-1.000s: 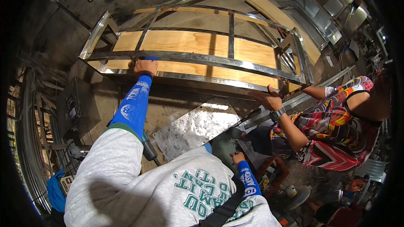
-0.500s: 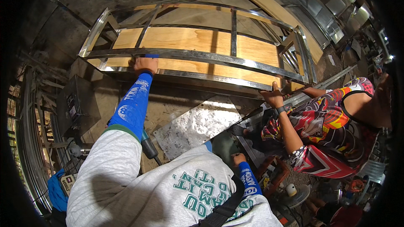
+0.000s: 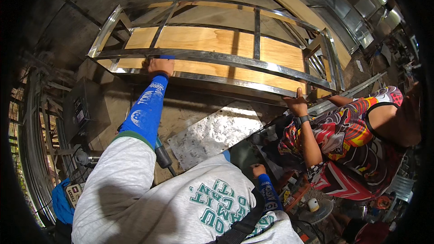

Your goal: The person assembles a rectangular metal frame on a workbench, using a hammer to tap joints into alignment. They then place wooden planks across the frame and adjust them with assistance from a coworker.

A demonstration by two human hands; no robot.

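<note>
A long shiny metal frame (image 3: 212, 56) of square tubing lies ahead of me, with a pale plywood panel (image 3: 212, 40) inside it. My left hand (image 3: 161, 66), in a blue sleeve, is closed around the frame's near side, left of its middle; the fingertips are hidden. My right hand (image 3: 258, 170) hangs low beside my body, away from the frame, with fingers curled; whether anything is in it is hidden. On my right, a person in a patterned shirt has a hand (image 3: 296, 104) at the frame's near right corner.
A dark box (image 3: 85, 108) stands left of my arm. Beneath the frame lies a scuffed metal sheet (image 3: 217, 131). A power tool (image 3: 163, 156) is beside my left side. A plank (image 3: 312, 27) lies behind the frame, and a fan (image 3: 316, 211) stands at lower right.
The whole view has shifted slightly, so the frame and surroundings sit a little to the right. My left hand keeps its hold, and my right hand stays low beside my body.
</note>
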